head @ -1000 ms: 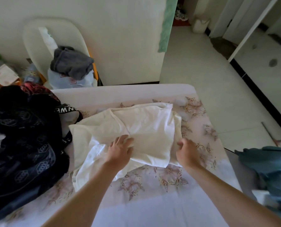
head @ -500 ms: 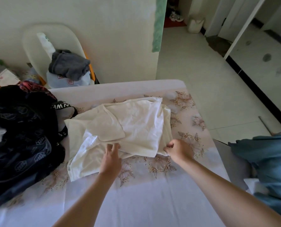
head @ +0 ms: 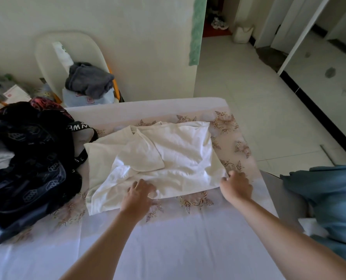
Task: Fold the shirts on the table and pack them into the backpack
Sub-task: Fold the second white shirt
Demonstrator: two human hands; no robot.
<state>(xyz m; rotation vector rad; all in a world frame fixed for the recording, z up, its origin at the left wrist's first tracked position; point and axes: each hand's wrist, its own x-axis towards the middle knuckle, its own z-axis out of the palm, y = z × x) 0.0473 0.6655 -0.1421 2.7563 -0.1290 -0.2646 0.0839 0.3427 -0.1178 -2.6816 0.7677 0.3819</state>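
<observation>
The 2 hands hold the half-folded white shirt (head: 174, 150) by its near edge. The right hand (head: 236, 185) is curled round the corner, and the left hand (head: 138, 197) seemingly pinches the hem. Beyond both grips the shirt lies on the table (head: 168, 245). The dark backpack (head: 26, 164) sits left of the left grip.

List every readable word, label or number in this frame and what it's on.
"WE" and "NW": white letters on the black backpack strap; a partial reading, as the strap twists.
Lower strap section: white letters, unreadable.
Red label on the pale blue bundle on the chair: too small to read.
Paper at far left: red mark, too blurred.
</observation>
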